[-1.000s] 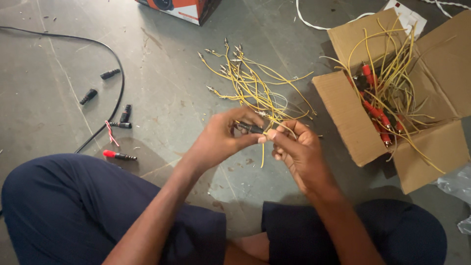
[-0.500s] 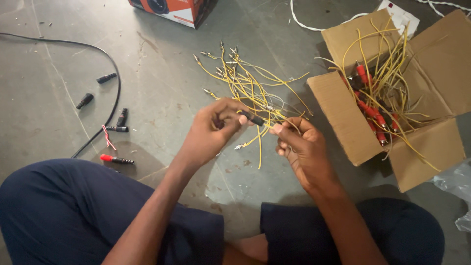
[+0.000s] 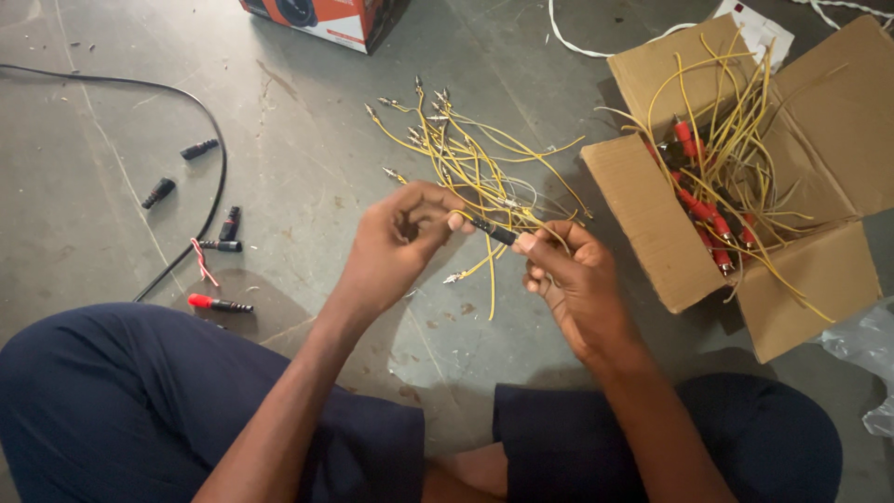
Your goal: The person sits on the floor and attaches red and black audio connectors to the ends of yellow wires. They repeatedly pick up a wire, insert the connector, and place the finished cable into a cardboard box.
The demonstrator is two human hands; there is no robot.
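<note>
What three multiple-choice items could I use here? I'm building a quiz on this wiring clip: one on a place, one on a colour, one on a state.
1. Where does the cardboard box sit?
A. on the person's left
B. on the person's right
C. on the lap

2. What colour are the loose wires on the floor?
A. blue
B. green
C. yellow

3. How is the black plug held?
A. pinched between both hands
B. lying free on the floor
C. inside the box

Answers:
1. B: the box lies beyond the right hand, flaps open.
2. C: the pile ahead of the hands is all yellow strands with metal tips.
3. A: the left hand and right hand each grip an end with their fingers.
</note>
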